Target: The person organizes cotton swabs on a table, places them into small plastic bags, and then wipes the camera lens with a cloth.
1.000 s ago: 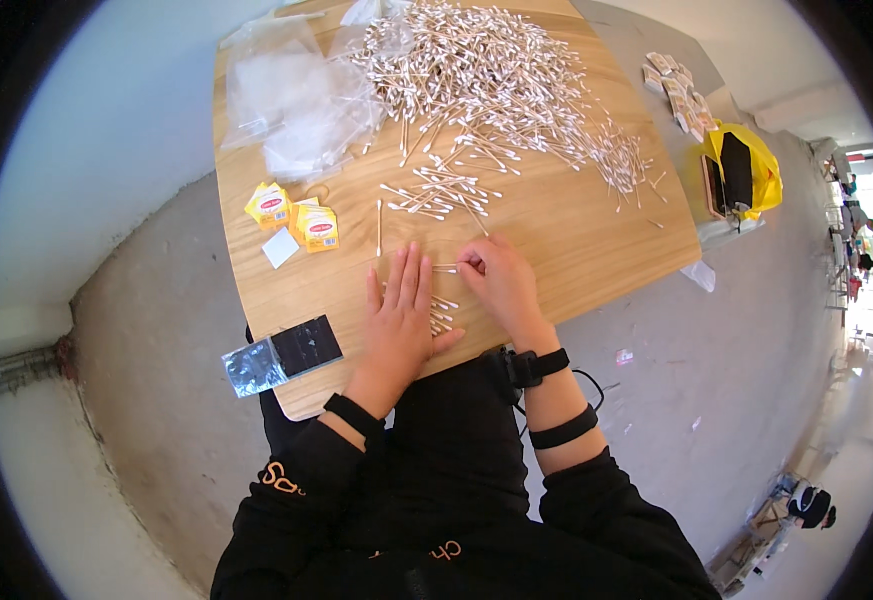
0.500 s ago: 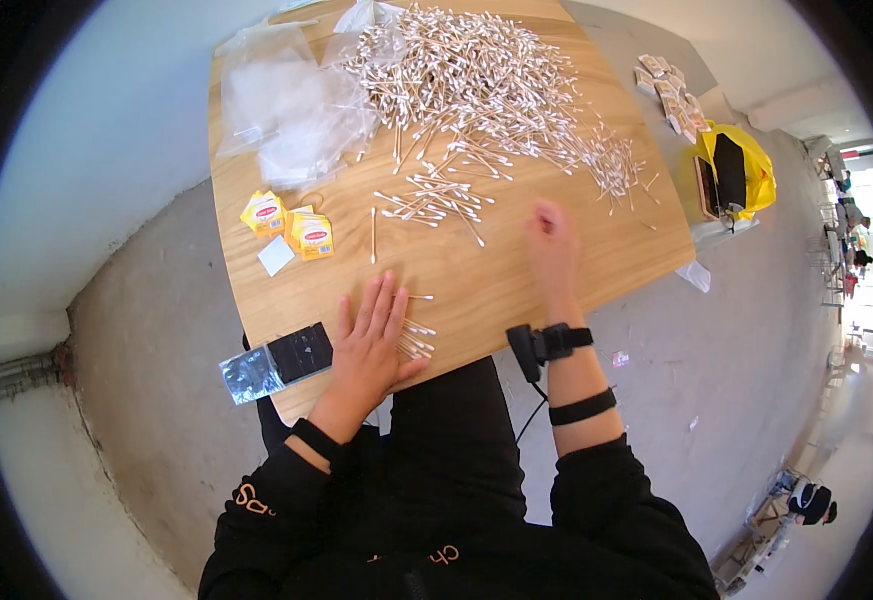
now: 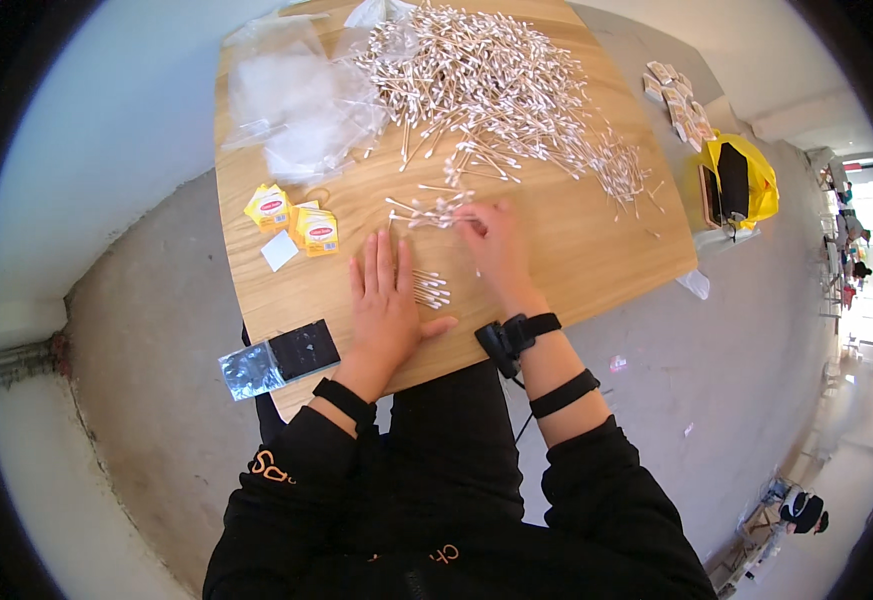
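My left hand (image 3: 384, 310) lies flat on the wooden table, fingers stretched out. A small row of cotton swabs (image 3: 430, 289) pokes out from beside its index finger and thumb; their other ends are hidden under the hand. My right hand (image 3: 498, 252) is closed, thumb and fingers pinched at a loose bunch of cotton swabs (image 3: 424, 211) in front of the left fingertips. How many swabs the pinch takes in cannot be made out. Beyond both hands spreads a large heap of cotton swabs (image 3: 486, 85) with white tips and wooden sticks.
Clear plastic bags (image 3: 301, 105) lie at the far left of the table (image 3: 596, 260). Yellow and white cards (image 3: 316, 230) sit left of my left hand. A black phone-like slab (image 3: 304, 350) rests at the near left edge. Beyond the right edge are small packs (image 3: 678, 105) and a yellow bag (image 3: 756, 180).
My right hand has swung left and forward to the loose swabs. The left hand has slid slightly forward and right, along with the swabs beside it.
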`<state>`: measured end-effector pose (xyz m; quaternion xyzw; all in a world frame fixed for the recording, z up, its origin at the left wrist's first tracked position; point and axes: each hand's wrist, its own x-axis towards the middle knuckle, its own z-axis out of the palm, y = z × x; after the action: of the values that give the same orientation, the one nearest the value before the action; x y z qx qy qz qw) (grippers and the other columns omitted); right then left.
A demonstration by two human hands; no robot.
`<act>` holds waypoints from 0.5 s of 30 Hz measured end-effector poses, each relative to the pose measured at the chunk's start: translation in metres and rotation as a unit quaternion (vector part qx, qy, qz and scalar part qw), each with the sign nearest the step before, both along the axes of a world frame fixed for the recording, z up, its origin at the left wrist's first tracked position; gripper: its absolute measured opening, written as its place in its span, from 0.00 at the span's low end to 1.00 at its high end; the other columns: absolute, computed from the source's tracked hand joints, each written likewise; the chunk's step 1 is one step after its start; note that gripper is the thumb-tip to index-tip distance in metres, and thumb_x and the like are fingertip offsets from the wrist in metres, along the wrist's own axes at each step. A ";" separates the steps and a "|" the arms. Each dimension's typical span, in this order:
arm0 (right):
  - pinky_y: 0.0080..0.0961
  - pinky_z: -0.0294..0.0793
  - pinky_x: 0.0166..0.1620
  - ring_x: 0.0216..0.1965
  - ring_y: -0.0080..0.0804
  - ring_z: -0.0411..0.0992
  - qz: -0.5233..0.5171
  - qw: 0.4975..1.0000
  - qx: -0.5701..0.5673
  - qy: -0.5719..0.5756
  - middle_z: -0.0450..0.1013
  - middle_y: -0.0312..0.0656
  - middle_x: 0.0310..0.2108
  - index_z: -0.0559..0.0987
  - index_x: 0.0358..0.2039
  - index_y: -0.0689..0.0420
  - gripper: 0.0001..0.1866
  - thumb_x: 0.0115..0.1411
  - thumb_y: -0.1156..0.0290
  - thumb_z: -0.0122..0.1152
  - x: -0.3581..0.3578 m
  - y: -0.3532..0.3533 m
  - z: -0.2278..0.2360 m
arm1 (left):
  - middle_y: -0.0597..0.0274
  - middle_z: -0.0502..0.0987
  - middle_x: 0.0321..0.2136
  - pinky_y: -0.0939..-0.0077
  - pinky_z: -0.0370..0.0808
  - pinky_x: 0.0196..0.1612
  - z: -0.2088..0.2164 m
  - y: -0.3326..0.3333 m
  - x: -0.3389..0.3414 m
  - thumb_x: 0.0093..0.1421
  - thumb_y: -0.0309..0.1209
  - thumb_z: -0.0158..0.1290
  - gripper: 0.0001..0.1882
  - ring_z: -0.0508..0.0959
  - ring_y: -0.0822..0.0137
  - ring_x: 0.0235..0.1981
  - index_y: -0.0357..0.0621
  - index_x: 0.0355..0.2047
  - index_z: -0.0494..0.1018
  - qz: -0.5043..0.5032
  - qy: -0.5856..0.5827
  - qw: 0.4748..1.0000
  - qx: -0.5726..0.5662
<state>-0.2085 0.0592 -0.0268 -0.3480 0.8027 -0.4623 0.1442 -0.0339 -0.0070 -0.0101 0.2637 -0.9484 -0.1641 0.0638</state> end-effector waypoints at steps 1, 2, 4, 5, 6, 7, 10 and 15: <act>0.27 0.71 0.34 0.30 0.34 0.69 -0.027 0.999 0.007 0.018 0.67 0.44 0.32 0.80 0.34 0.53 0.09 0.51 0.76 0.62 -0.009 0.002 0.000 | 0.40 0.44 0.65 0.46 0.43 0.65 -0.004 0.002 0.002 0.41 0.58 0.61 0.58 0.45 0.46 0.67 0.31 0.62 0.50 -0.002 0.001 1.000 0.001; 0.27 0.71 0.34 0.30 0.34 0.69 -0.029 0.999 0.007 0.019 0.67 0.44 0.32 0.80 0.34 0.53 0.09 0.51 0.76 0.62 -0.016 0.002 0.000 | 0.41 0.45 0.65 0.46 0.42 0.65 -0.008 0.007 0.007 0.42 0.58 0.60 0.57 0.45 0.47 0.67 0.30 0.62 0.50 -0.001 0.011 1.000 -0.009; 0.23 0.71 0.35 0.30 0.29 0.70 -0.090 0.996 0.006 0.014 0.68 0.42 0.37 0.79 0.41 0.55 0.13 0.53 0.74 0.61 -0.030 0.002 0.000 | 0.42 0.46 0.65 0.46 0.42 0.65 -0.009 0.015 0.013 0.43 0.57 0.59 0.56 0.46 0.48 0.67 0.30 0.62 0.50 -0.005 0.021 1.000 -0.017; 0.23 0.71 0.35 0.30 0.29 0.70 -0.093 0.996 0.007 0.015 0.68 0.42 0.37 0.79 0.41 0.55 0.13 0.53 0.74 0.61 -0.034 0.002 -0.001 | 0.42 0.47 0.65 0.46 0.42 0.65 -0.009 0.019 0.018 0.44 0.57 0.59 0.56 0.47 0.48 0.67 0.30 0.62 0.50 -0.024 0.005 1.000 -0.019; 0.23 0.71 0.36 0.32 0.29 0.70 -0.117 0.993 -0.016 0.030 0.67 0.42 0.38 0.78 0.42 0.54 0.14 0.53 0.74 0.61 -0.037 0.000 0.000 | 0.43 0.48 0.65 0.46 0.42 0.65 -0.004 0.021 0.023 0.44 0.57 0.59 0.55 0.47 0.49 0.67 0.30 0.62 0.50 -0.040 -0.010 0.999 -0.025; 0.23 0.71 0.38 0.35 0.30 0.69 -0.140 0.988 -0.038 0.045 0.67 0.43 0.40 0.78 0.43 0.54 0.15 0.53 0.74 0.62 -0.039 -0.001 0.001 | 0.43 0.48 0.65 0.46 0.42 0.65 -0.001 0.022 0.027 0.44 0.57 0.59 0.55 0.47 0.49 0.67 0.30 0.62 0.50 -0.040 -0.009 0.999 -0.027; 0.29 0.71 0.40 0.38 0.36 0.69 -0.091 0.971 -0.041 0.217 0.66 0.45 0.38 0.78 0.44 0.53 0.18 0.49 0.75 0.62 -0.027 0.004 0.006 | 0.44 0.47 0.65 0.46 0.42 0.65 0.010 0.021 0.038 0.43 0.56 0.60 0.56 0.47 0.49 0.67 0.30 0.62 0.50 -0.078 -0.016 0.997 0.011; 0.27 0.72 0.40 0.40 0.35 0.69 0.080 0.982 0.013 0.170 0.66 0.42 0.37 0.80 0.40 0.51 0.14 0.50 0.73 0.63 0.008 0.009 0.010 | 0.47 0.49 0.65 0.50 0.42 0.66 0.014 0.019 0.047 0.42 0.55 0.61 0.56 0.48 0.53 0.67 0.31 0.62 0.51 -0.105 -0.033 0.994 0.008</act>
<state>-0.2006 0.0681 -0.0171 -0.4827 0.7910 -0.3729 0.0465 0.0133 0.0118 0.0044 0.1681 -0.9711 -0.1688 0.0128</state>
